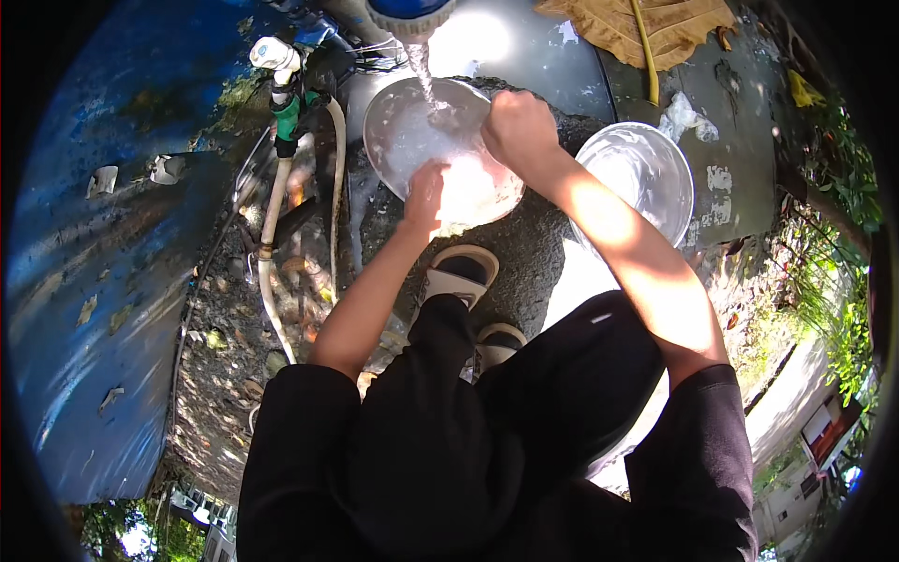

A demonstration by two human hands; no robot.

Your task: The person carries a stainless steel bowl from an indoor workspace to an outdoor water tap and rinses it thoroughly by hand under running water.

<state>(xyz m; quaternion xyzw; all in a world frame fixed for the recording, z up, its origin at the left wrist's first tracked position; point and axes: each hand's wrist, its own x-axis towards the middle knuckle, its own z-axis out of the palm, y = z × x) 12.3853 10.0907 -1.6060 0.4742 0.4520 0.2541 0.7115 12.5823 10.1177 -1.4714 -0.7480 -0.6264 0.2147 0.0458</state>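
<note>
Water pours in a stream from a blue-topped spout into a round metal basin, which looks partly filled. My left hand is at the basin's near rim, its fingers at the edge; glare hides part of it and its grip is unclear. At the basin's right rim is my right hand, fingers curled; whether it pinches the rim cannot be told. A second round metal bowl stands to the right, under my right forearm, with bright, pale contents that look like water.
On the left stand a white tap with a green hose connector and pale hoses beside a blue painted wall. A large dry leaf and a crumpled clear plastic bag lie at the upper right. My sandals are below the basin.
</note>
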